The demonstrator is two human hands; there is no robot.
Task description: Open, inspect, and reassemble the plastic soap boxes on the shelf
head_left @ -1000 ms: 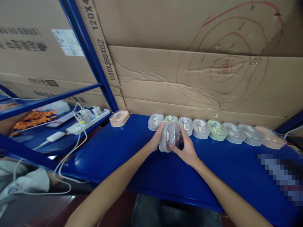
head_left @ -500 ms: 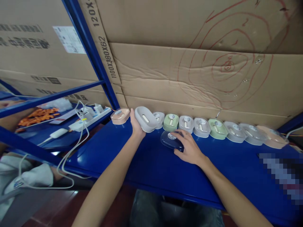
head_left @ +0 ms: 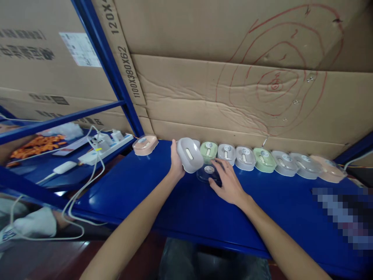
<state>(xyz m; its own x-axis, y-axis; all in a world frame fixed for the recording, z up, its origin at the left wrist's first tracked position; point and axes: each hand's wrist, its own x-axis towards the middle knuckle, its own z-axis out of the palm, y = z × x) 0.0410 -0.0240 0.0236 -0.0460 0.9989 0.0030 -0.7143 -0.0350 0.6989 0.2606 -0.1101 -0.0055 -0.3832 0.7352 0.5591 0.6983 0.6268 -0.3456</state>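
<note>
My left hand (head_left: 177,161) grips a grey soap box (head_left: 190,155) by its side and tilts it, so the open inside with its white oblong insert faces me. Just right of it, a clear plastic lid (head_left: 204,177) with a round sticker is low over the blue tabletop. My right hand (head_left: 227,181) has its thumb and fingers around the lid's right part; whether the lid touches the table I cannot tell. Behind both hands runs a row of lidded soap boxes, among them a green one (head_left: 208,149) and a grey one (head_left: 226,153).
A pink lidded soap box (head_left: 145,144) stands apart at the left, and another pink one (head_left: 329,170) ends the row. Cardboard (head_left: 180,85) backs the blue table (head_left: 186,206). Left of a blue post are a power strip (head_left: 106,149), cables, orange pieces (head_left: 37,146) and another person's arm.
The grey soap box has moved right and toward me, now beside the lid and tilted more steeply. My right hand has shifted slightly left over the lid. The view has moved a little.
</note>
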